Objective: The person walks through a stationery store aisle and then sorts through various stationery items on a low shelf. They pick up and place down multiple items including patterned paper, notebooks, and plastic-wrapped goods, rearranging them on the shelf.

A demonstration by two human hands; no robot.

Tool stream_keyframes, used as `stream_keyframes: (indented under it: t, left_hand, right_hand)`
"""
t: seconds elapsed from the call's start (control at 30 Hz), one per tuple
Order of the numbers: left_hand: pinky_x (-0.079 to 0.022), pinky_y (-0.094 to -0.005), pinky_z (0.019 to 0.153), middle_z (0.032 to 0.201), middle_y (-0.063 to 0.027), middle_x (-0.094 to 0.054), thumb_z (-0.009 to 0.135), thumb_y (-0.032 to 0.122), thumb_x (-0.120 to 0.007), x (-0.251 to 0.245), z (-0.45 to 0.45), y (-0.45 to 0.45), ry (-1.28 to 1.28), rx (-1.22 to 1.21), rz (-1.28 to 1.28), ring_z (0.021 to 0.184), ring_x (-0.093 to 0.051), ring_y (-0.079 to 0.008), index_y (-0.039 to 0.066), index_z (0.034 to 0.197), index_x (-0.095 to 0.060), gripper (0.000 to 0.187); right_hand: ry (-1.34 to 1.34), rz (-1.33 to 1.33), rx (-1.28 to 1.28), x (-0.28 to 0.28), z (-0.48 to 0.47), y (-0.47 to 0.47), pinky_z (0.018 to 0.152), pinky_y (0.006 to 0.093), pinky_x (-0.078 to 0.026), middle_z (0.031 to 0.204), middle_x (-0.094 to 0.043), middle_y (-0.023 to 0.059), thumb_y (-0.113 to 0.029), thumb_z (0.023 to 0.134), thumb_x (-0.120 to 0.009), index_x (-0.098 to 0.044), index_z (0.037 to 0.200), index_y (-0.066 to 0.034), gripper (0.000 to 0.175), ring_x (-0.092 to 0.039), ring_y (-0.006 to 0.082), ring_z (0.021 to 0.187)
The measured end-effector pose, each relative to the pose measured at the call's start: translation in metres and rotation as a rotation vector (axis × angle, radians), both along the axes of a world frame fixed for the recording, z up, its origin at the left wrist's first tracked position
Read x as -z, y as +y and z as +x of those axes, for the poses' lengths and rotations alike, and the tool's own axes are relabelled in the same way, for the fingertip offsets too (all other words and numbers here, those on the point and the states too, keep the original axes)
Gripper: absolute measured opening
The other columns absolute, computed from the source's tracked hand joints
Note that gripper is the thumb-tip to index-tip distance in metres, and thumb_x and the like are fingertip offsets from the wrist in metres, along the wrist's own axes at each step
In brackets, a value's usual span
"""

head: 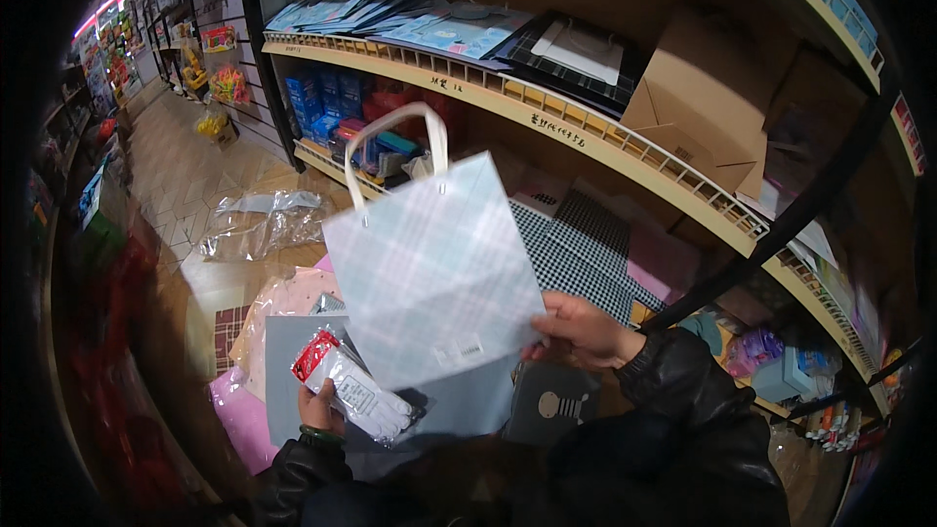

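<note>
My right hand (578, 329) pinches the lower right corner of a pale plaid paper gift bag (439, 271). The bag is flat and tilted, its cream ribbon handles (439, 135) pointing up toward the shelves. A barcode sticker shows near its bottom edge. Lower left, my left hand (320, 408) grips a clear plastic packet of white gloves (370, 402) with a red header. Beneath both hands lie a large grey-blue paper bag (468, 399), a pink bag (241, 417) and a dotted peach one (285, 304). A dark grey bag with a striped animal print (556, 402) lies by my right sleeve.
Shelving with a wire-railed edge (468, 84) runs across the front and right, holding blue bags (454, 29), a brown cardboard box (703, 102) and houndstooth-patterned bags (578, 249). Crumpled clear plastic (263, 223) lies on the floor. A dark post (790, 219) crosses at right.
</note>
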State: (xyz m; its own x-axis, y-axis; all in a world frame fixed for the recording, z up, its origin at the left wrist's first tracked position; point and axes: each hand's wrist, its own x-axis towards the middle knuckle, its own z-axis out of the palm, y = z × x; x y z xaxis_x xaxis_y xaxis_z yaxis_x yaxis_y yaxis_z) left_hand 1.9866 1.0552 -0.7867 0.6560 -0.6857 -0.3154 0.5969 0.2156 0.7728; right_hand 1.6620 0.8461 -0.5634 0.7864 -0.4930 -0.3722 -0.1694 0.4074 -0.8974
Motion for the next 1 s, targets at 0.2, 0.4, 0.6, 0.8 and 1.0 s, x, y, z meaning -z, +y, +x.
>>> stream_keyframes:
  t: [0.2, 0.4, 0.6, 0.8, 1.0]
  left_hand:
    - [-0.049, -0.0417, 0.085, 0.106, -0.0145, -0.059, 0.087, -0.003, -0.049, 0.003, -0.002, 0.002, 0.037, 0.018, -0.033, 0.093, -0.060, -0.0268, 0.000, 0.113, -0.047, 0.027]
    - [-0.049, -0.0419, 0.085, 0.107, -0.0145, -0.058, 0.087, -0.004, -0.051, 0.004, -0.003, 0.003, 0.092, -0.009, 0.009, 0.094, -0.060, -0.0271, 0.001, 0.112, -0.046, 0.026]
    - [-0.049, -0.0446, 0.086, 0.109, -0.0156, -0.057, 0.087, -0.003, -0.049, 0.004, -0.003, 0.005, 0.077, 0.074, -0.059, 0.096, -0.059, -0.0292, -0.001, 0.114, -0.045, 0.028]
    - [-0.050, -0.0449, 0.086, 0.109, -0.0156, -0.057, 0.088, -0.003, -0.049, 0.004, -0.003, 0.005, 0.089, 0.050, 0.013, 0.096, -0.060, -0.0295, -0.001, 0.114, -0.045, 0.027]
    - [-0.050, -0.0444, 0.086, 0.109, -0.0154, -0.058, 0.088, -0.003, -0.049, 0.007, -0.004, 0.002, 0.063, 0.047, 0.074, 0.097, -0.060, -0.0290, -0.001, 0.114, -0.045, 0.026]
  right_hand:
    - [-0.399, -0.190, 0.200, -0.074, 0.048, -0.034, 0.076, 0.0313, -0.054, 0.107, -0.056, 0.0148, -0.014, 0.097, -0.043, -0.041, 0.123, -0.0001, 0.029, -0.061, 0.0193, 0.087]
    - [-0.715, -0.081, 0.652, -0.139, 0.096, -0.128, 0.092, 0.0372, -0.050, 0.113, -0.043, 0.0224, -0.008, 0.096, -0.042, -0.035, 0.116, 0.0086, 0.026, -0.052, 0.0284, 0.101]
    - [-0.715, -0.147, 0.735, -0.117, 0.075, -0.137, 0.101, 0.0364, -0.043, 0.122, -0.040, 0.0244, 0.007, 0.090, -0.036, -0.027, 0.128, 0.0125, 0.039, -0.045, 0.0312, 0.116]
    - [-0.612, -0.391, 0.715, -0.062, 0.039, -0.121, 0.097, 0.0337, -0.046, 0.119, -0.046, 0.0217, 0.010, 0.087, -0.036, -0.035, 0.127, 0.0105, 0.040, -0.052, 0.0292, 0.110]
    - [-0.613, -0.198, 0.796, -0.011, 0.029, -0.124, 0.098, 0.0358, -0.045, 0.133, -0.038, 0.0239, 0.009, 0.088, -0.039, -0.034, 0.130, 0.0087, 0.042, -0.051, 0.0314, 0.114]
